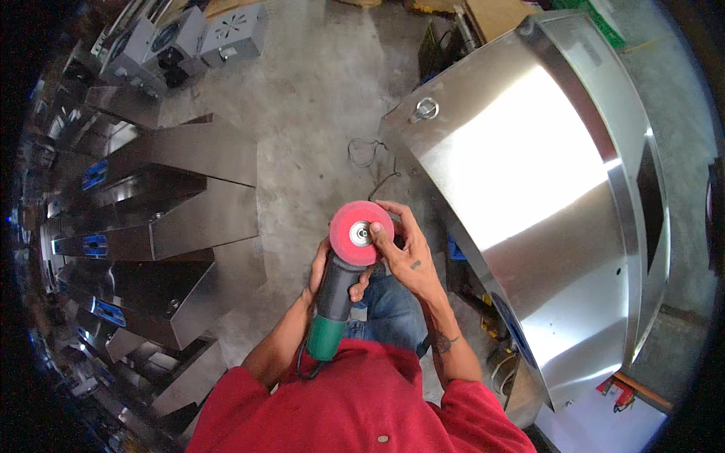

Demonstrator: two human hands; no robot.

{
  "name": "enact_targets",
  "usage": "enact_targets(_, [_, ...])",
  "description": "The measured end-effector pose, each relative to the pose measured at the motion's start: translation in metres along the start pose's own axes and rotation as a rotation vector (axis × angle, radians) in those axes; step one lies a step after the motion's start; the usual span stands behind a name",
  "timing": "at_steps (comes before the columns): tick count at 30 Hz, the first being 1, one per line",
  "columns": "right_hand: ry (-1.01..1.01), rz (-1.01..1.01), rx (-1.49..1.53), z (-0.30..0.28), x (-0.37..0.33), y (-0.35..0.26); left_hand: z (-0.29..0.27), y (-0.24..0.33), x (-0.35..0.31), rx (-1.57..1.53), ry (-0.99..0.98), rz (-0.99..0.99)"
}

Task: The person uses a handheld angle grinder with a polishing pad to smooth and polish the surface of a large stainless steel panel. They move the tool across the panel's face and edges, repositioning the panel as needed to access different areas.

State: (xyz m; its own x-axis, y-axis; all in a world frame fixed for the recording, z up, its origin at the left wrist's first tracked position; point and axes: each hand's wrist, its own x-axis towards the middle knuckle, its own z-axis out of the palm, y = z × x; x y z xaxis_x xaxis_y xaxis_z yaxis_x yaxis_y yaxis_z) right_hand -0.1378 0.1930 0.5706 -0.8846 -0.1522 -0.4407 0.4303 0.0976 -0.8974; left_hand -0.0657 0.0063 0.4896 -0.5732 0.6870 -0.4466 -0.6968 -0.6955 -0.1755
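Observation:
An angle grinder (337, 294) with a black and green body is held in front of my chest, its head pointing away from me. My left hand (319, 268) wraps around the body from beneath, with fingertips showing on the right side. A red abrasive disc (347, 228) sits on the grinder's head, face up, around a silver centre nut (361, 233). My right hand (408, 255) pinches the disc at its right side. Its thumb rests by the centre nut, while the index finger curves around the far rim.
A large curved stainless steel panel (521, 166) stands at right on a bench. Several angular metal housings (200, 147) line the left. Grey boxes (234, 34) stand at far left. A dark cable (385, 179) trails over the concrete floor (317, 90). A red object (618, 392) lies at lower right.

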Motion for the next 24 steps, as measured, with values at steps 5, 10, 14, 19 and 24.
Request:
enact_targets(5, [-0.089,0.002,0.069,-0.028,-0.002,-0.052,0.047,0.006,0.001,0.077,-0.089,-0.020])
enact_targets(10, [-0.132,-0.102,0.046,-0.031,-0.039,-0.069,0.049,-0.008,-0.012,0.087,-0.199,-0.081])
enact_targets(14, [-0.106,-0.219,0.002,-0.018,-0.058,-0.079,0.049,-0.003,-0.021,0.119,-0.309,-0.113])
enact_targets(19, [0.110,-0.188,-0.029,-0.017,-0.022,-0.036,0.056,0.022,-0.021,0.039,-0.461,-0.177])
enact_targets(24, [0.154,0.097,-0.036,-0.006,-0.013,-0.018,0.071,0.091,-0.030,0.026,-0.447,-0.206])
